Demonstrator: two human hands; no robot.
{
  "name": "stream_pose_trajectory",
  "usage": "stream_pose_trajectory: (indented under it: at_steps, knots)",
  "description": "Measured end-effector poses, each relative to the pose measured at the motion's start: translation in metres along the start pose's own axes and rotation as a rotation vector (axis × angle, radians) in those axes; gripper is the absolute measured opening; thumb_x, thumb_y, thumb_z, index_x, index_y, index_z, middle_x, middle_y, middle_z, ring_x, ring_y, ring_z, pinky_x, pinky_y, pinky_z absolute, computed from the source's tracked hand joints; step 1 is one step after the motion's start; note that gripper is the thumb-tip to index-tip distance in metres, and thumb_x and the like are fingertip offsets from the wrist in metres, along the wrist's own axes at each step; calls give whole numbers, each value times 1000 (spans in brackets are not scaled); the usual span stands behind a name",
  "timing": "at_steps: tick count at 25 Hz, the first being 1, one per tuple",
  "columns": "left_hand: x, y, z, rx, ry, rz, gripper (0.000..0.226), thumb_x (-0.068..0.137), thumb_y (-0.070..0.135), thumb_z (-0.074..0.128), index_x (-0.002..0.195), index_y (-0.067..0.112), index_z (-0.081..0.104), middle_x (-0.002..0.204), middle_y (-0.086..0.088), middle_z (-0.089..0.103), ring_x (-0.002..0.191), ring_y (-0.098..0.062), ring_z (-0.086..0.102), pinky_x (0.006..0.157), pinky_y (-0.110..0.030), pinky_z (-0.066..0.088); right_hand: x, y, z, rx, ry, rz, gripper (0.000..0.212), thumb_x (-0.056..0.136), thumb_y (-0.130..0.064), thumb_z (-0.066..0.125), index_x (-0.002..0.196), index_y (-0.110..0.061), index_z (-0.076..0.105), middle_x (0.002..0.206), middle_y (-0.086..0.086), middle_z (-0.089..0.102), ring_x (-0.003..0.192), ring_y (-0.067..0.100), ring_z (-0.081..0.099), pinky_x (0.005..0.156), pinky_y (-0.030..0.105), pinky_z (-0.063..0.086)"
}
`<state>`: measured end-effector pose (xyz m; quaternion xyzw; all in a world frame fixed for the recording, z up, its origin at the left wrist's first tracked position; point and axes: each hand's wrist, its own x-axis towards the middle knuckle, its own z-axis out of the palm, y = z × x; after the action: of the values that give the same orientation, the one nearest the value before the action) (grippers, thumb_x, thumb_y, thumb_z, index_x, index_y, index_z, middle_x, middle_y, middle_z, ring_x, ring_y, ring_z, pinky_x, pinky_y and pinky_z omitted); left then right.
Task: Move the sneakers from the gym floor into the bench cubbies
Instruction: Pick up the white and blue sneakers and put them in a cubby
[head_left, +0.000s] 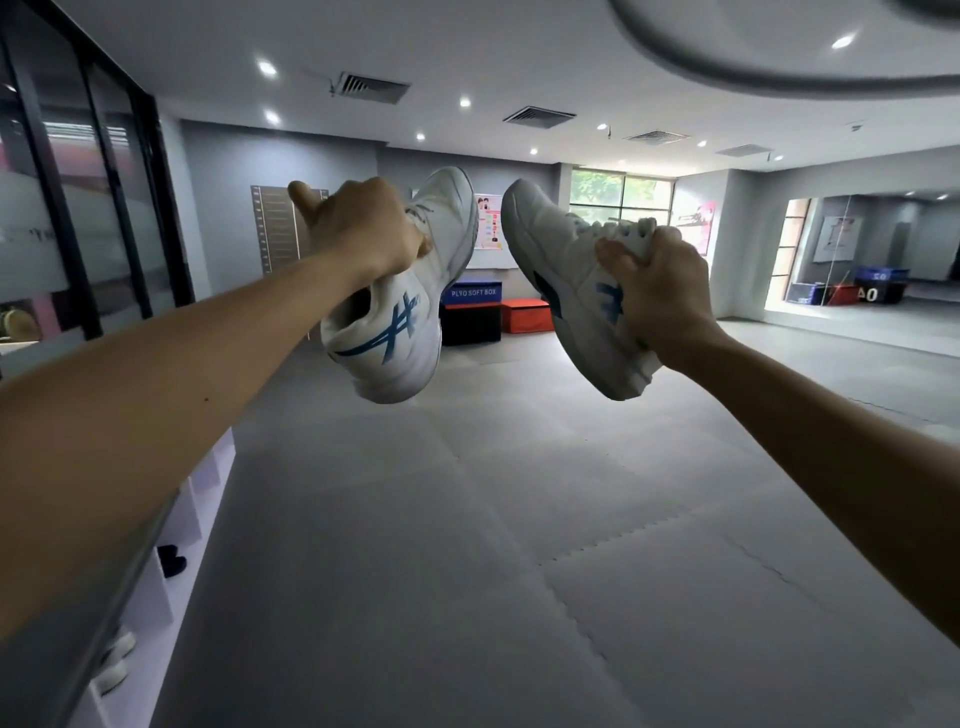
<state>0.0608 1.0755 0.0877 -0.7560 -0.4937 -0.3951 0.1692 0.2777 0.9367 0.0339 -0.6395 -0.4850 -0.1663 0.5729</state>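
bench (156, 597) cubbies near left | left hand (358, 228) grips left sneaker (400, 312) at collar | right hand (660, 296) clutches right sneaker (561, 260) | both aloft, toes up, over mat floor (467, 519)

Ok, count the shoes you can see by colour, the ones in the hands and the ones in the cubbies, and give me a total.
White with blue stripes: 2, one in the left hand at, one in the right hand at.
White, in a cubby: 1.
Black, in a cubby: 1.
Total: 4.
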Motion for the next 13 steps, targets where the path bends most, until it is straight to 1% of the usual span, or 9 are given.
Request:
stream_pose_trajectory:
  at_steps: [3, 6, 8, 10, 11, 13]
  knots:
    - [61, 12, 62, -23, 13, 19, 44, 80, 50, 65, 65, 10, 56, 56, -4, 51, 67, -26, 47, 90, -46, 24, 62, 45, 49, 12, 7, 1, 30, 91, -41, 56, 94, -11, 53, 99, 10, 59, 83, 22, 54, 67, 27, 39]
    - [118, 21, 122, -11, 19, 30, 42, 79, 50, 65, 64, 12, 54, 56, -3, 50, 68, -26, 48, 90, -46, 24, 120, 89, 94, 38, 14, 29, 36, 91, -42, 56, 100, -7, 56, 98, 10, 59, 80, 19, 53, 58, 19, 37]
    - [154, 26, 168, 0, 30, 36, 42, 78, 51, 66, 64, 12, 55, 55, -2, 50, 68, -26, 47, 89, -46, 24, 157, 121, 128, 34, 5, 29, 35, 91, -42, 55, 98, -8, 56, 99, 10, 59, 80, 19, 53, 57, 17, 35]
    - [191, 30, 217, 9, 36, 20, 43, 78, 52, 66, 68, 11, 59, 57, -2, 52, 69, -26, 48, 88, -46, 24, 194, 155, 162, 37, 14, 28, 29, 91, -42, 55, 92, -13, 53, 99, 9, 59, 79, 19, 52, 54, 14, 32]
    - [207, 31, 240, 19, 31, 13, 43, 77, 53, 66, 70, 11, 60, 59, -3, 53, 71, -26, 49, 87, -45, 24, 211, 171, 178, 39, 14, 25, 28, 91, -41, 55, 90, -14, 52, 98, 9, 59, 79, 19, 52, 54, 15, 32]
    - [240, 36, 288, 21, 31, 4, 43, 77, 53, 67, 73, 11, 61, 61, -3, 54, 75, -27, 50, 88, -46, 25, 245, 205, 211, 60, 1, 14, 28, 91, -41, 56, 89, -13, 51, 98, 10, 59, 80, 20, 53, 59, 21, 36]
